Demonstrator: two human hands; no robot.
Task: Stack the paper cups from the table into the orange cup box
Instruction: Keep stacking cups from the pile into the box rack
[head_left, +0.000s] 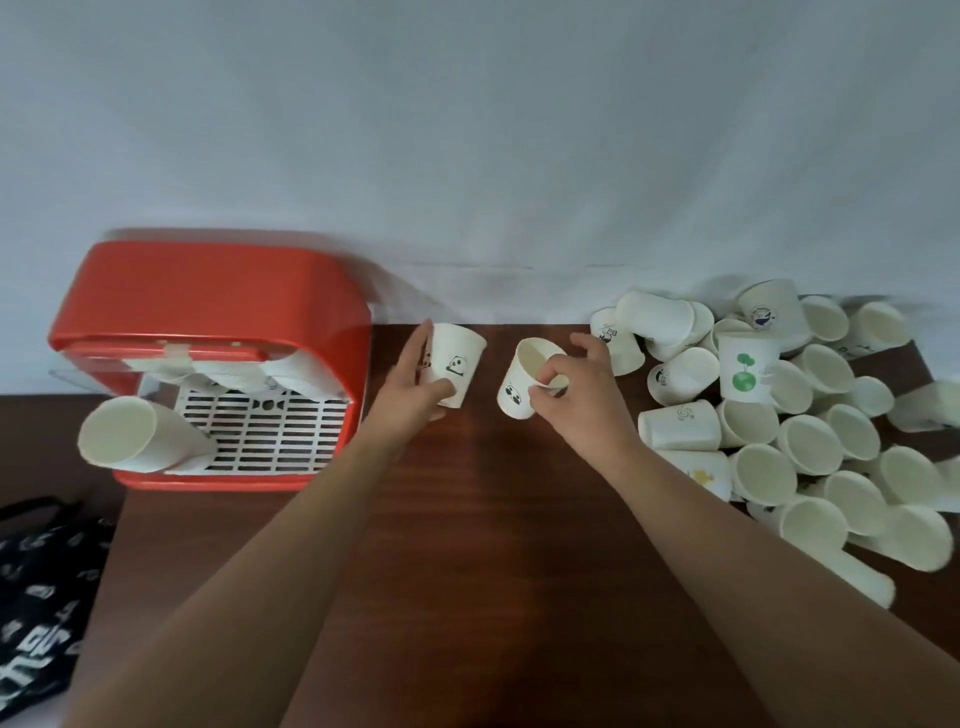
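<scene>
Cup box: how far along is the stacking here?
Early, it seems. Done: one stack of cups lies in the box, jutting out at its front. In hand: the left hand holds the left cup, and the right hand pinches the right cup by its rim. Left: a large pile of loose cups on the right of the table.
</scene>
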